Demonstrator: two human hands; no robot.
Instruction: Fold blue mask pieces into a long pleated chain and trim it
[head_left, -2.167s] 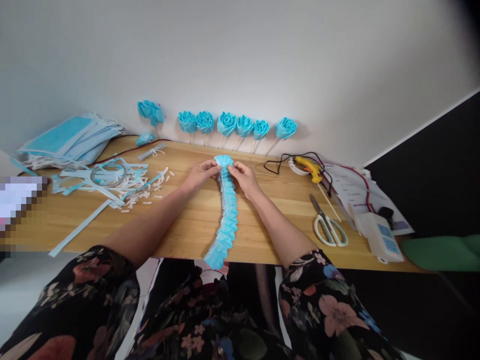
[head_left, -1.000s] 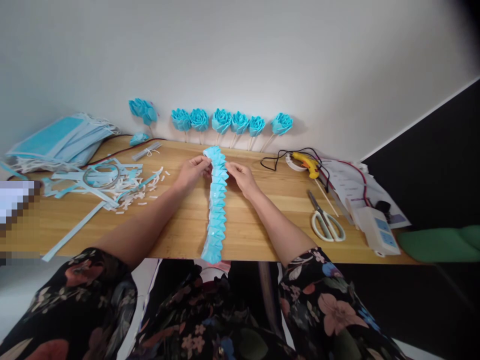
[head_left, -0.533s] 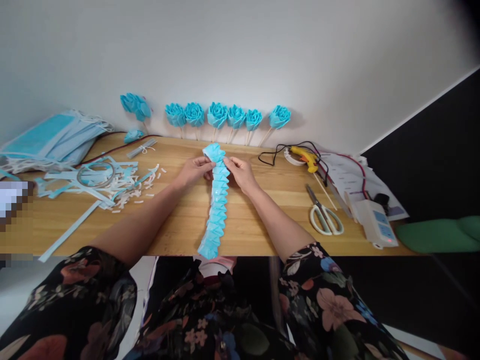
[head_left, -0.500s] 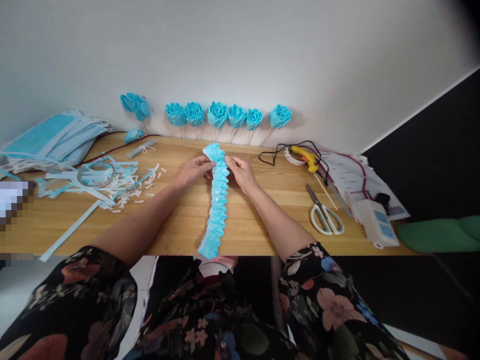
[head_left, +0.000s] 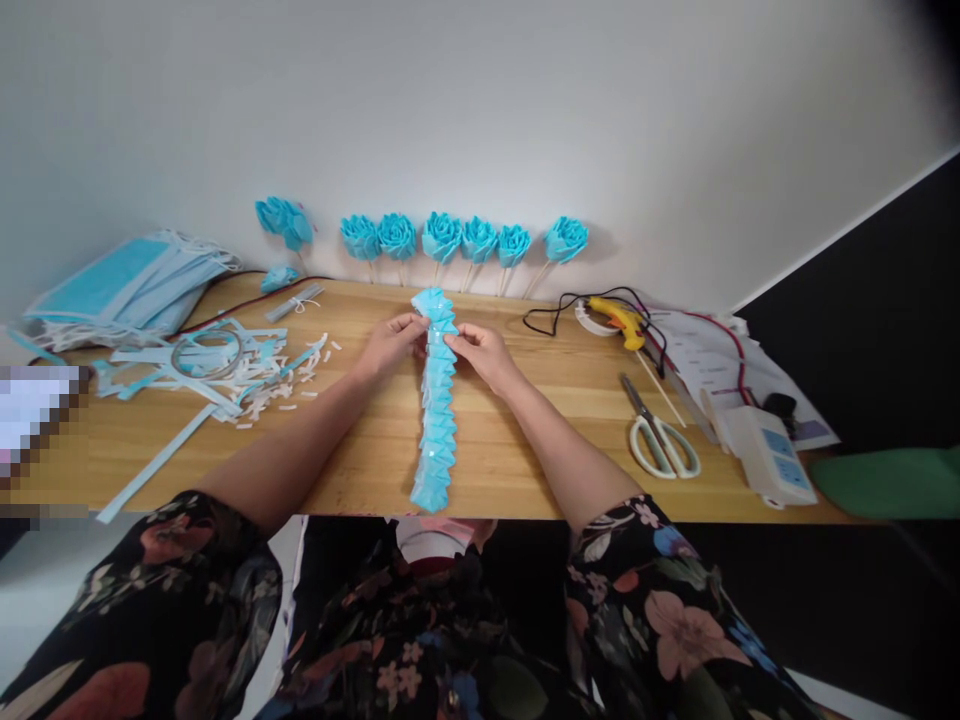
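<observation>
A long light-blue strip folded into pointed pleats (head_left: 438, 400) runs from mid-table toward the front edge. Near its far end, my left hand (head_left: 394, 343) pinches the left side between thumb and fingers. From the right, my right hand (head_left: 484, 352) grips the pleated edge slightly closer to me, thumb on top. The lower length of the strip hangs down toward the table edge. Behind it, several blue flowers on thin sticks (head_left: 442, 237) lean in a row along the wall.
Stacked blue face masks (head_left: 112, 285) lie at left, beside cut strips and white scraps (head_left: 259, 395) with a tape roll (head_left: 207, 352) on top. To the right are a yellow glue gun (head_left: 619, 318), white-handled scissors (head_left: 664, 447), papers (head_left: 716, 350) and a white power socket (head_left: 772, 455).
My right hand has slid a little down the strip, closer to me. The strip's near end has swung slightly right and hangs straighter. The whole view has shifted slightly.
</observation>
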